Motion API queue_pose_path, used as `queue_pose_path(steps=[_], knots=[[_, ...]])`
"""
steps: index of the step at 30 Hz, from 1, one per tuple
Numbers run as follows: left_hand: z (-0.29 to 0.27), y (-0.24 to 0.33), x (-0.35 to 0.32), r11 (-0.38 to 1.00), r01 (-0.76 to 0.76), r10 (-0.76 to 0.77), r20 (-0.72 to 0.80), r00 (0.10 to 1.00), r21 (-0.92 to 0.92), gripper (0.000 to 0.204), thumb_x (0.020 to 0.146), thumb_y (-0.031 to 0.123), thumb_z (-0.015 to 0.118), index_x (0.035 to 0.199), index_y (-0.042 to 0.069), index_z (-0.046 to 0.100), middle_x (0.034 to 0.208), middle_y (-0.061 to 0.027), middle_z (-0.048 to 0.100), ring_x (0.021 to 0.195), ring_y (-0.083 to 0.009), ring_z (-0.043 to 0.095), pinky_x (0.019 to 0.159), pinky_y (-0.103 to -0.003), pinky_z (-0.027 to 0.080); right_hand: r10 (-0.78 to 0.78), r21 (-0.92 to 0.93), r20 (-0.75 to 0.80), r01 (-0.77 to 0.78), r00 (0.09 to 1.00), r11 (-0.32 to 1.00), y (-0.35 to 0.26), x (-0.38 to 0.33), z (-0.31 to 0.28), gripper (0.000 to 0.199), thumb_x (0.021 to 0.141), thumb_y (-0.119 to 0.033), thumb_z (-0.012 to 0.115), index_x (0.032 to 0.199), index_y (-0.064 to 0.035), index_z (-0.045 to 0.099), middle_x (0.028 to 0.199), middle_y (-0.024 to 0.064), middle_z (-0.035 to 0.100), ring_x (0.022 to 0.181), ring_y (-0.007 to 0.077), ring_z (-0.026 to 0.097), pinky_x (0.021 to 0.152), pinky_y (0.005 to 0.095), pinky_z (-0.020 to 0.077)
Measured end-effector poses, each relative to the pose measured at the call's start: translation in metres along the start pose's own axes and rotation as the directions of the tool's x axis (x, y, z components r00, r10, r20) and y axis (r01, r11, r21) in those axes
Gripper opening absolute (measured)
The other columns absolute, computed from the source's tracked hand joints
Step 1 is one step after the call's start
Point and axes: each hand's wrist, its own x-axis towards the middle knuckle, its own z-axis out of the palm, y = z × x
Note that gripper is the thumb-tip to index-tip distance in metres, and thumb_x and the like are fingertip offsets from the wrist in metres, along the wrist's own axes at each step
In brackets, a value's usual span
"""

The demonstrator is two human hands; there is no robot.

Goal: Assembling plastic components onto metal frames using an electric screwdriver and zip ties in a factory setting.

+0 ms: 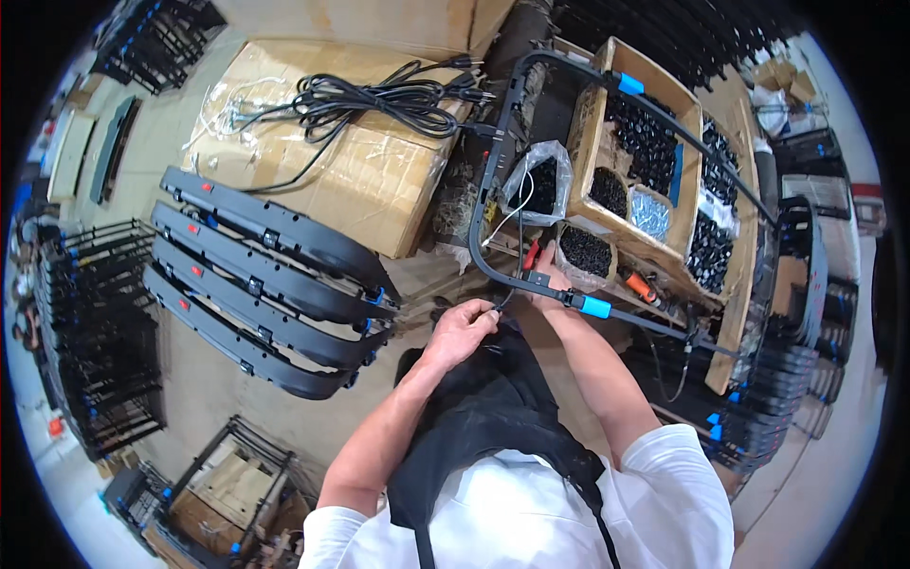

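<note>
Left hand [461, 334]: thumb and fingertips pinched on a thin black cord [507, 299], just below the rounded corner of a black tubular frame [487, 185]. Right hand [554, 284]: at the frame's lower bar, partly hidden, beside a red-handled tool [531, 254]; whether it grips anything cannot be told. Right: partitioned box [590, 133] of small black parts.

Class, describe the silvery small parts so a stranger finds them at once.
Start at the open tan box beyond the right hand. At its near end, beside small black pieces, lie the silvery small parts: the only pale, shiny heap among black ones.
</note>
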Motion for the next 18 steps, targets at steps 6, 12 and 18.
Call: queue_pose_path(steps=[6,12,18], knots=[[0.013,0.016,0.009,0.999,-0.004,-0.002,0.128,0.992,0.045,0.032,0.106,0.024,0.065,0.125,0.000,0.071,0.105,-0.0074,0.079,0.093,-0.0147,0.072,0.087,-0.032,0.056,0.259,0.200,-0.209,-0.218,0.943,0.955,0.031,0.069,0.056,0.062,0.086,-0.035,0.077,0.123,0.0077,0.052,0.100,0.0314,0.075,0.098,0.0506,0.074,0.084,0.0568,0.0591],[0.013,0.018,0.007,0.964,0.148,-0.124,0.118,0.985,-0.223,0.028,0.109,0.023,0.063,0.126,0.001,0.071,0.108,-0.0062,0.078,0.090,-0.0114,0.070,0.076,-0.027,0.055,0.167,0.576,0.137,-0.215,0.976,0.789,0.013,-0.061,0.031,0.040,0.091,-0.030,0.070,0.119,-0.0027,0.065,0.096,0.0269,0.075,0.099,0.0452,0.074,0.082,0.0540,0.0565],[0.019,0.020,0.010,0.950,0.155,-0.113,0.164,0.980,-0.271,0.028,0.111,0.023,0.062,0.124,0.001,0.070,0.110,-0.0077,0.078,0.088,-0.0123,0.070,0.074,-0.027,0.055,-0.028,0.502,0.052,-0.002,0.998,0.865,0.021,-0.173,0.013,0.052,0.094,-0.018,0.062,0.143,-0.0010,0.058,0.127,0.0274,0.068,0.121,0.0449,0.065,0.101,0.0520,0.0525]])
